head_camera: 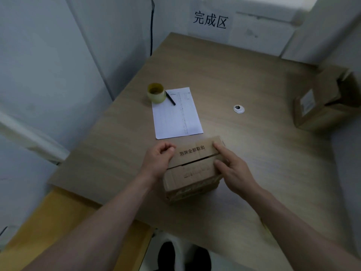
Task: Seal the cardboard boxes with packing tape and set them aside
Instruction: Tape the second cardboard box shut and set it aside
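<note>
A small cardboard box (192,169) with printed characters on its top flap stands on the wooden table (254,153) right in front of me. Its two top flaps are folded down with a dark gap between them. My left hand (158,160) holds the box's left end with curled fingers, the thumb at the far flap's edge. My right hand (232,169) presses on the right end, index finger straight along the far flap and thumb on the near flap. A yellowish roll of packing tape (156,93) stands further back on the left, untouched.
A black pen (170,99) lies beside the roll on a printed paper sheet (177,116). A larger cardboard box (322,104) with raised flaps sits at the table's right edge. A round cable grommet (239,108) is mid-table. A wall sign (210,20) hangs behind.
</note>
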`<state>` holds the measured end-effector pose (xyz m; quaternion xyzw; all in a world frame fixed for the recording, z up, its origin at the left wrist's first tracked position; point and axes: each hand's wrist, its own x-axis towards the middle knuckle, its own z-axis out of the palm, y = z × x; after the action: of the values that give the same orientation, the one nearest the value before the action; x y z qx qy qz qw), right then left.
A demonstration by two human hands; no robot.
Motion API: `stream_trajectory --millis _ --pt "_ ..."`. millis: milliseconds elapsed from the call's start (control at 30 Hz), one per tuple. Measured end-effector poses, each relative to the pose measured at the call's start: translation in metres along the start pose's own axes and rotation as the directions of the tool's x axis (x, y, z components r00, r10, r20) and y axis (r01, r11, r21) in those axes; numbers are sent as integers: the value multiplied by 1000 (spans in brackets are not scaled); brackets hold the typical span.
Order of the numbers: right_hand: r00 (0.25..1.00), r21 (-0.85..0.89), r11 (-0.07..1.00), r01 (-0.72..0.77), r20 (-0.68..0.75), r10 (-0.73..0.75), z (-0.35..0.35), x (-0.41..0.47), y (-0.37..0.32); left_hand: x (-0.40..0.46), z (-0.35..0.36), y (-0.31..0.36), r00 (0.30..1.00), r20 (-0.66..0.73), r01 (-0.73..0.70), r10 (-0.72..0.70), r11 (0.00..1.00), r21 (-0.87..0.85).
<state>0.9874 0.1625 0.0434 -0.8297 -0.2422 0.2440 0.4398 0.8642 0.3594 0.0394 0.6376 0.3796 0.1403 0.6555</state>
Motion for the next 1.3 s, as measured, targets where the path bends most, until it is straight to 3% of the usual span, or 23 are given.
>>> stream_trajectory --millis 133,300,367,467,500,567,667,767,933,1167,1300 --pt "966 -211 978 1 -254 -55 -4 -18 7 -2 28 -3 996 -26 -86 89 991 103" --pt "927 -212 975 -69 -376 -16 -11 -23 27 7 47 -13 985 12 -166 173 918 359" --pt "928 -241 967 -80 -371 -16 -6 -20 27 10 44 -17 966 58 -238 252 777 583" --pt "916 -256 960 -115 -401 3 1 -14 25 5 48 -17 820 235 -470 521 382 796" --pt "907 -240 963 -123 -421 11 1 -13 24 -2 55 -15 789 297 -512 537 309 801" --pt "899 -201 972 -124 -438 24 0 -13 26 -14 69 -15 819 379 -511 431 247 823" --pt "910 -207 972 -109 -414 14 5 -22 27 -16 68 -28 866 373 -462 332 252 850" --pt "922 -236 968 -85 -388 -14 15 -28 21 -15 52 -44 832 378 -527 405 369 765" --pt "936 -199 978 -60 -351 -14 12 -30 19 -14 47 -46 803 392 -573 448 403 714" --pt "944 -252 967 41 -308 -120 23 -31 -4 -16 12 -53 761 536 -644 365 334 688" --pt "948 -172 984 36 -307 -88 21 -25 3 -19 13 -52 781 518 -614 349 275 740"
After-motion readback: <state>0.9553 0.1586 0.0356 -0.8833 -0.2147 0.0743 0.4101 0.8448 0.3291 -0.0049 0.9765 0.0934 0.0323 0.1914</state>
